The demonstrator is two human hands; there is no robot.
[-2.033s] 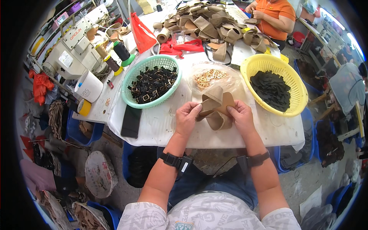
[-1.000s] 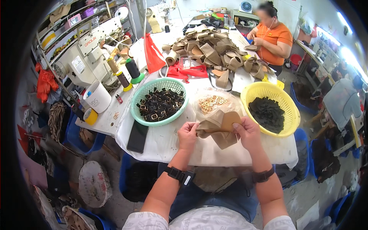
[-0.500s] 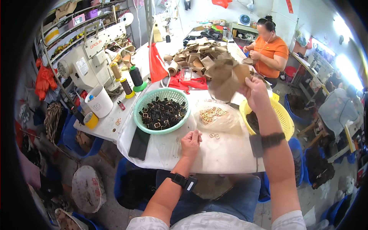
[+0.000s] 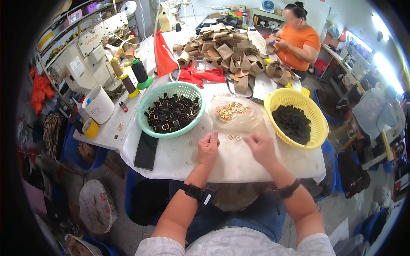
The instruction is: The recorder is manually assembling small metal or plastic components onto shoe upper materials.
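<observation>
My left hand point(image 4: 208, 147) is closed in front of the clear plastic bag, thumb uppermost; anything inside its fingers is hidden. My right hand point(image 4: 262, 148) is low over the table, its fingers smeared by motion, just right of a few loose gold buckles point(image 4: 234, 137). Behind them, the plastic bag point(image 4: 256, 121) holds many gold-coloured buckles point(image 4: 232, 112). To the left, a mint-green basket point(image 4: 144, 124) contains black strap pieces fitted with gold buckles point(image 4: 174, 112). On the right a yellow basket point(image 4: 319, 128) holds dark fabric strips point(image 4: 292, 124).
A black phone point(image 4: 145, 150) lies by the green basket. Brown pieces point(image 4: 226, 51) are heaped at the back, near a glass point(image 4: 199, 65) on red cloth point(image 4: 205, 77). Thread spools point(image 4: 139, 71) and a sewing machine point(image 4: 87, 55) stand left. A co-worker in orange point(image 4: 301, 42) sits far right.
My right hand has come down and left from above the yellow basket, where it held up brown pieces; it no longer holds them. My left hand stays closed. The view has shifted slightly.
</observation>
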